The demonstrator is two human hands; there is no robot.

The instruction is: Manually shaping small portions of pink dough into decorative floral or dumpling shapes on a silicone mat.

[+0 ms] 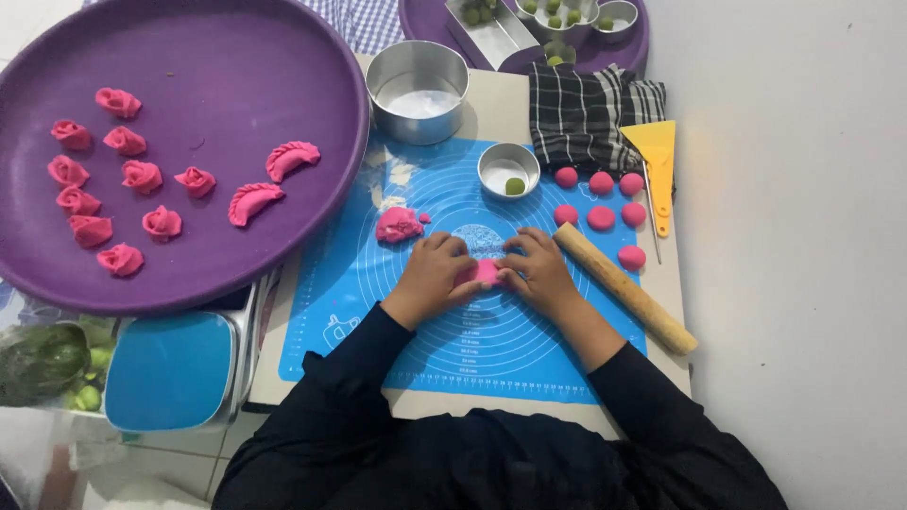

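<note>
Pink dough piece [484, 273], on the blue silicone mat [359, 274] between your hands: your left hand [436, 264] and right hand [535, 264] pinch it from either side with the fingertips. A wooden rolling pin [624, 287] lies just right; a purple tray [236, 57] holds shaped pieces.

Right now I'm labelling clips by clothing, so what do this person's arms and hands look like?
Both arms are covered by long, plain black sleeves, the left sleeve and the right sleeve, each ending at the wrist. The left hand and right hand are bare: no gloves, and no rings, watch or bracelets show. The fingers are uncovered.
</note>
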